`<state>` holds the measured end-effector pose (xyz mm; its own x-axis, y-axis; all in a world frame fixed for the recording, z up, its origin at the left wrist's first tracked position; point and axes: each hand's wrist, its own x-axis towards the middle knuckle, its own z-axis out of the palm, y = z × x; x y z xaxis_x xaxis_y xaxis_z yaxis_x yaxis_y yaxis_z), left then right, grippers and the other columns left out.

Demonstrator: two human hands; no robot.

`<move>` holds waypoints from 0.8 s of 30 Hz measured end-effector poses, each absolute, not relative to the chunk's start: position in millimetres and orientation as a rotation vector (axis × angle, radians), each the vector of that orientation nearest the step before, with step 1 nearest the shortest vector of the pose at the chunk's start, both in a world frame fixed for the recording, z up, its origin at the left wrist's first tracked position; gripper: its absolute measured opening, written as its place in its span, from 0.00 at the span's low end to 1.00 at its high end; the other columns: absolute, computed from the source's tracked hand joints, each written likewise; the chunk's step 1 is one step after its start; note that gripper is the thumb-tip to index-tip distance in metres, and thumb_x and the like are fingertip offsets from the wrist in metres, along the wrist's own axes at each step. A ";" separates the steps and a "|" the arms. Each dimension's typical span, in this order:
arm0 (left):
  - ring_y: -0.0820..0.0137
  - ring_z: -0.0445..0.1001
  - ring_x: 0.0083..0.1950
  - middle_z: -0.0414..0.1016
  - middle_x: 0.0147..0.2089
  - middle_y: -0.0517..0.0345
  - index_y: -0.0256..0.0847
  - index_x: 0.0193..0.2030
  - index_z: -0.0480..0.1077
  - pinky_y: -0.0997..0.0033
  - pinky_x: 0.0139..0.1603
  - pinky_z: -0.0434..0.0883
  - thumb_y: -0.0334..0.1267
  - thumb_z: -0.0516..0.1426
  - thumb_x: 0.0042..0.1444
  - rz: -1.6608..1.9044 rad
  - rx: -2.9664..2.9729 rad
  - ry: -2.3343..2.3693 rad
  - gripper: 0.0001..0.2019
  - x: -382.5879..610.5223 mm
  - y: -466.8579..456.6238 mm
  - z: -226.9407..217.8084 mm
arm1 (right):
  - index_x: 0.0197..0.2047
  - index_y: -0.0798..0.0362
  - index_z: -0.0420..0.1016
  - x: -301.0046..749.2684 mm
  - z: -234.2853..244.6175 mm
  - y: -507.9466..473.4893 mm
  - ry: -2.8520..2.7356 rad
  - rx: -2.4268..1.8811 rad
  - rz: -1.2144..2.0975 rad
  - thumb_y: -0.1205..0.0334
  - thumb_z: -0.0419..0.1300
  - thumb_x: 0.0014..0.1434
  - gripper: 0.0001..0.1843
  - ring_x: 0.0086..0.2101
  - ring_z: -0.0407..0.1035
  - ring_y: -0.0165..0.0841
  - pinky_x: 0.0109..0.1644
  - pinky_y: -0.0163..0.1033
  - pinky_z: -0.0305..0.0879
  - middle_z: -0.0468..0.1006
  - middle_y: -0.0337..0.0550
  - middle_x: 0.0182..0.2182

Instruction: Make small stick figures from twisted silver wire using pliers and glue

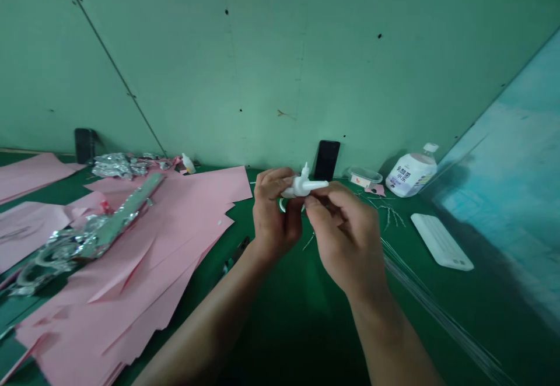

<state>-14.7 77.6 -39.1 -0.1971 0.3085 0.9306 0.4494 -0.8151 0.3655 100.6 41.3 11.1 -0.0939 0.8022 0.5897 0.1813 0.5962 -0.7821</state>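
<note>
Clamping one white plastic piece (304, 186) between left hand (275, 217) and right hand (345, 243), fingers (269, 183) closed on it.

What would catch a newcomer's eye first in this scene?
The eye goes first to the small white plastic piece, held at the centre between the left hand and right hand. To the left, pink paper sheets spread across the green table, with a crumpled strip of silver foil lying on them. At the back right stands out a white labelled bottle.
</note>
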 end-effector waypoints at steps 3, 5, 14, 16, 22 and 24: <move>0.62 0.71 0.51 0.71 0.48 0.56 0.51 0.45 0.61 0.51 0.52 0.66 0.35 0.57 0.60 -2.223 -1.829 -0.909 0.09 -12.4 77.5 -40.0 | 0.37 0.53 0.76 94.0 10.5 37.5 -1.531 -0.848 0.758 0.58 0.59 0.61 0.08 0.31 0.72 0.31 0.32 0.37 0.71 0.77 0.43 0.32; 0.62 0.71 0.52 0.72 0.48 0.57 0.51 0.43 0.62 0.50 0.53 0.67 0.37 0.58 0.60 -2.273 -1.758 -0.929 0.07 -9.8 77.8 -40.7 | 0.40 0.52 0.76 89.7 8.1 37.4 -1.505 -0.852 0.709 0.57 0.61 0.60 0.09 0.33 0.73 0.32 0.34 0.38 0.72 0.78 0.44 0.35; 0.61 0.69 0.59 0.68 0.55 0.51 0.48 0.51 0.62 0.48 0.57 0.69 0.29 0.55 0.61 -2.415 -2.026 -0.693 0.14 -7.5 83.8 -44.0 | 0.44 0.53 0.77 101.2 0.4 52.9 -1.598 -0.772 0.184 0.66 0.64 0.58 0.09 0.40 0.74 0.35 0.41 0.42 0.75 0.78 0.47 0.39; 0.61 0.71 0.59 0.69 0.55 0.51 0.47 0.51 0.62 0.47 0.58 0.70 0.29 0.56 0.60 -2.424 -2.072 -0.659 0.15 -10.6 83.2 -41.9 | 0.45 0.55 0.77 105.1 1.5 54.3 -1.630 -0.735 0.099 0.68 0.64 0.58 0.10 0.41 0.74 0.35 0.42 0.42 0.75 0.78 0.48 0.40; 0.59 0.72 0.57 0.72 0.53 0.49 0.47 0.57 0.63 0.46 0.62 0.66 0.28 0.59 0.58 -2.463 -2.200 -0.745 0.22 -20.3 75.1 -33.0 | 0.47 0.56 0.77 115.5 6.7 58.3 -1.740 -0.688 0.058 0.70 0.64 0.58 0.12 0.43 0.74 0.34 0.45 0.41 0.74 0.79 0.48 0.41; 0.58 0.72 0.57 0.72 0.54 0.47 0.47 0.60 0.63 0.49 0.59 0.69 0.28 0.59 0.58 -2.435 -2.271 -0.823 0.24 -23.4 74.0 -30.6 | 0.47 0.56 0.77 118.8 8.2 60.0 -1.762 -0.701 0.043 0.70 0.63 0.59 0.12 0.42 0.74 0.33 0.45 0.40 0.74 0.79 0.47 0.41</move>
<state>-23.4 74.0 -30.6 -0.0998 0.5131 0.8525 0.1089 -0.8460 0.5219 118.8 60.0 8.2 -0.1401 0.4747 0.8689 0.4313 0.8192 -0.3780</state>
